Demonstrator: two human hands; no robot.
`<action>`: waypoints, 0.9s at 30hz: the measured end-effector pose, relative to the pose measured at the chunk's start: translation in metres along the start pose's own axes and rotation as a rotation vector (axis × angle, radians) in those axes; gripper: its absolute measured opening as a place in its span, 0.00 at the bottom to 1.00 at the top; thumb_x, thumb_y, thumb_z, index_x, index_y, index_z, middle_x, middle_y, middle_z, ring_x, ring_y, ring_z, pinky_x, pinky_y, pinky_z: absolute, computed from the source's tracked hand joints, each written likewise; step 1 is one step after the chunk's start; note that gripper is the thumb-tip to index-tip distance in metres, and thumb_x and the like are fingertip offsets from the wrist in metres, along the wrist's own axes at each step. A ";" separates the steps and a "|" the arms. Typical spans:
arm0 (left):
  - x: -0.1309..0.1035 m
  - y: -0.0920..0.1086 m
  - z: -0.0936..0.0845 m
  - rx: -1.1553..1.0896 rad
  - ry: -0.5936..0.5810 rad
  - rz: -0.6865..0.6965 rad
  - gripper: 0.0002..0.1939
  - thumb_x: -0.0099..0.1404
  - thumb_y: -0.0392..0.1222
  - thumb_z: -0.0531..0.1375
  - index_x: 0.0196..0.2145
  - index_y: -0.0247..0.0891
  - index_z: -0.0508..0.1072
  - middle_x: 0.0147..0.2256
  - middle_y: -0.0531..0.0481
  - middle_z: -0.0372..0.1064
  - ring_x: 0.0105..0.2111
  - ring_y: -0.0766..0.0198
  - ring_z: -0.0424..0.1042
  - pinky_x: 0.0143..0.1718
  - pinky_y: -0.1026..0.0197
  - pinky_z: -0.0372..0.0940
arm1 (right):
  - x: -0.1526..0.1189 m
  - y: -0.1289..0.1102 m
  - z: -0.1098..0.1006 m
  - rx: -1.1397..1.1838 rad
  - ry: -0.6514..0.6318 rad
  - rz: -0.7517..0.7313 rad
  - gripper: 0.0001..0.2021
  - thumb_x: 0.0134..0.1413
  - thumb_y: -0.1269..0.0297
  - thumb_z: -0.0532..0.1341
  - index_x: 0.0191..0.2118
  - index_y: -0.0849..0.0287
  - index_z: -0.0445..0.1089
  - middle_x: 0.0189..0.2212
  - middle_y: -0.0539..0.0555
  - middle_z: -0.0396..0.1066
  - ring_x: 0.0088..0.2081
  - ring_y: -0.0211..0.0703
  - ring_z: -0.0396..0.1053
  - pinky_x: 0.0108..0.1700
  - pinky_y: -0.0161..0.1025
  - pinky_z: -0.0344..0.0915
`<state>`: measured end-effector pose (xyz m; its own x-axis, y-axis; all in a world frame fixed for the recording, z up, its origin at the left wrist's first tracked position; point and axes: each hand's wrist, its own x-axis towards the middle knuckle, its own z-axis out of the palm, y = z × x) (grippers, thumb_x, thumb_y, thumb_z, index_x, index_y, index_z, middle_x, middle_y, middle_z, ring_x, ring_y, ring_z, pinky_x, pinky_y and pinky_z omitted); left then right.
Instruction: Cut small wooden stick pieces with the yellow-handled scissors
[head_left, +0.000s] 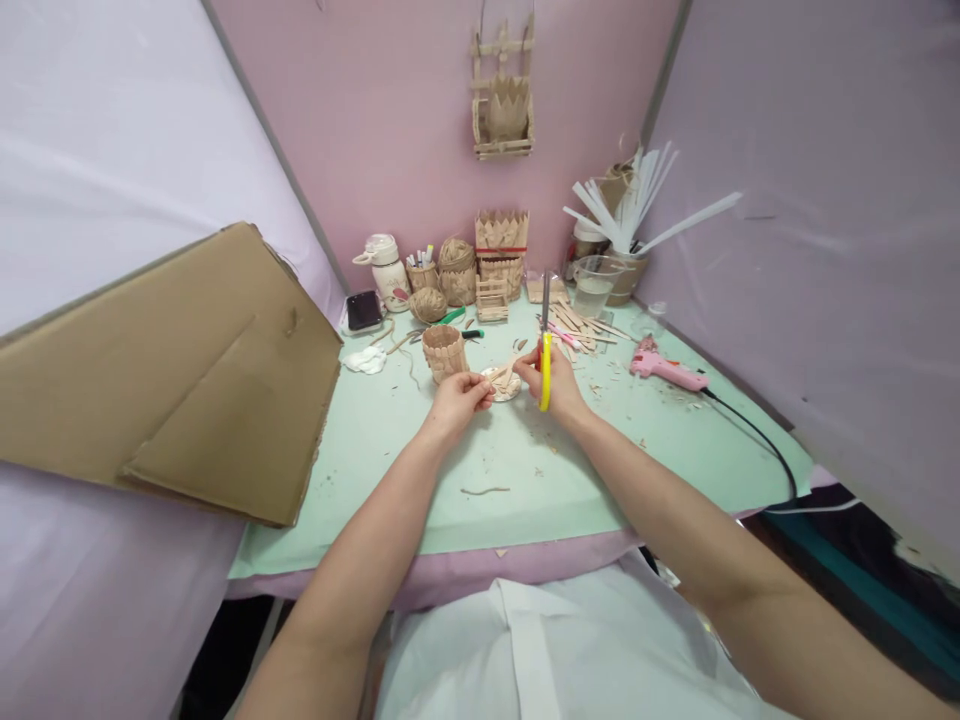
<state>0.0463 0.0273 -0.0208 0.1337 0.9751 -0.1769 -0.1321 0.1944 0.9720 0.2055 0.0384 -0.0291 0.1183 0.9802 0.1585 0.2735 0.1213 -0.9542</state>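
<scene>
Over the middle of the table, my left hand (460, 397) is closed, its fingertips pinching one end of a thin wooden craft stick (499, 373). Yellow-handled scissors (545, 372) stand upright in my right hand (561, 385), blades pointing up. The thumb and fingertips of that hand also reach the stick's other end; whether they grip it I cannot tell. Below both hands lies a small round dish (510, 396) with wood scraps in it. Just behind my left hand stands a round cup covered in wood pieces (444, 352).
A pink glue gun (667, 368) with a black cord lies at right. Loose craft sticks (589, 325) and a plastic cup of water (594, 285) are behind my right hand. Twine balls (427, 304) and a white bottle (387, 275) line the back. Cardboard (180, 380) leans at left.
</scene>
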 end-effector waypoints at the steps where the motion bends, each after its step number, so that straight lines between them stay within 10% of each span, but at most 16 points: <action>1: 0.000 -0.001 0.002 0.001 -0.016 0.008 0.07 0.49 0.35 0.66 0.24 0.31 0.70 0.23 0.50 0.69 0.22 0.73 0.66 0.30 0.67 0.63 | -0.003 0.001 0.001 -0.019 0.007 -0.058 0.15 0.40 0.55 0.60 0.29 0.55 0.54 0.26 0.48 0.64 0.28 0.36 0.59 0.30 0.34 0.56; 22: -0.005 -0.009 0.003 0.133 -0.130 0.022 0.09 0.48 0.38 0.64 0.26 0.29 0.72 0.22 0.49 0.68 0.23 0.71 0.66 0.30 0.65 0.63 | -0.013 0.012 0.006 0.084 -0.168 -0.138 0.18 0.38 0.56 0.63 0.29 0.56 0.54 0.26 0.48 0.68 0.26 0.35 0.62 0.30 0.35 0.59; 27: -0.006 -0.008 0.004 0.254 -0.121 0.042 0.07 0.49 0.39 0.62 0.26 0.33 0.69 0.22 0.52 0.67 0.21 0.72 0.64 0.27 0.67 0.61 | -0.012 0.010 0.002 0.101 0.001 -0.151 0.15 0.40 0.56 0.62 0.28 0.56 0.56 0.24 0.48 0.66 0.25 0.36 0.62 0.28 0.35 0.59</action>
<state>0.0508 0.0197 -0.0269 0.2521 0.9588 -0.1306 0.1086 0.1060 0.9884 0.2049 0.0287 -0.0414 0.0839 0.9495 0.3024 0.1909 0.2826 -0.9401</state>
